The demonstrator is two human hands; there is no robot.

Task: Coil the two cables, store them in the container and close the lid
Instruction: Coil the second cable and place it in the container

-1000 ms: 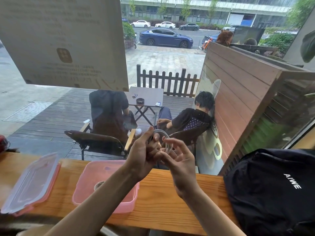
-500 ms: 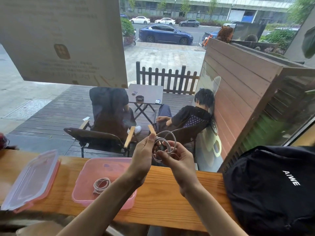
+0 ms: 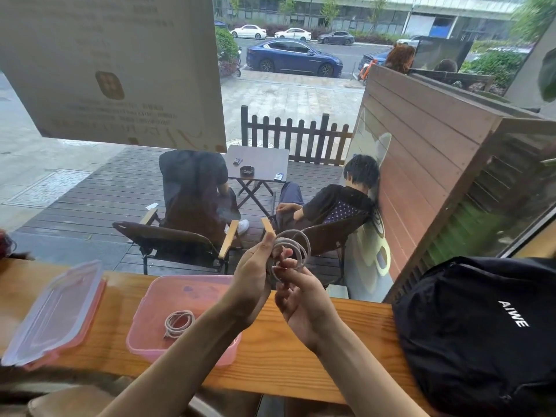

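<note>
A white cable [image 3: 296, 246] is wound into several loops in the air above the counter. My left hand [image 3: 252, 275] pinches the loops on their left side. My right hand [image 3: 304, 291] grips the lower part of the same coil from the right. Below and to the left stands an open pink container [image 3: 150, 326] on the wooden counter, with a second coiled white cable [image 3: 179, 322] lying inside it. The container's clear lid with pink rim [image 3: 57, 311] lies flat at the far left of the counter.
A black backpack [image 3: 481, 335] fills the right end of the wooden counter [image 3: 301, 365]. A window pane stands right behind the counter, with a paper notice [image 3: 114, 67] stuck on it at upper left. People sit on chairs outside.
The coil has spread into wider loops and both hands have shifted slightly on it. The view tilted, so the coiled cable in the container shows more fully.
</note>
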